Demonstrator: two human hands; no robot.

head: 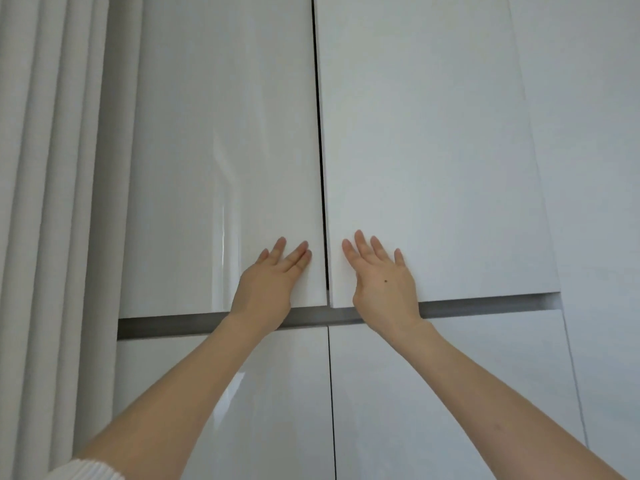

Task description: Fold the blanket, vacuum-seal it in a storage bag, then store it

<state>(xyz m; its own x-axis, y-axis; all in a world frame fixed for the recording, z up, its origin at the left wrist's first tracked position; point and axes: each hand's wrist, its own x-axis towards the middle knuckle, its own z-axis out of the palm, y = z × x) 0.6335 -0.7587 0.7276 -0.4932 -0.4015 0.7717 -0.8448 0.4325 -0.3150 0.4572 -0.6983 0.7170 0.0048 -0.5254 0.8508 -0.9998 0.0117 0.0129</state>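
Observation:
Two tall glossy white upper cabinet doors fill the view, the left door (221, 150) and the right door (426, 150), with a thin dark gap between them. My left hand (273, 278) lies flat on the lower right corner of the left door, fingers spread. My right hand (381, 278) presses flat on the lower left corner of the right door. Both hands hold nothing. The right door's lower edge stands slightly out from the left one. No blanket or storage bag is in sight.
A grey recessed strip (485, 308) runs under the upper doors. Below it are two white lower doors (433, 393). Pale pleated curtains (52, 202) hang at the left. A plain white wall panel (595, 168) stands at the right.

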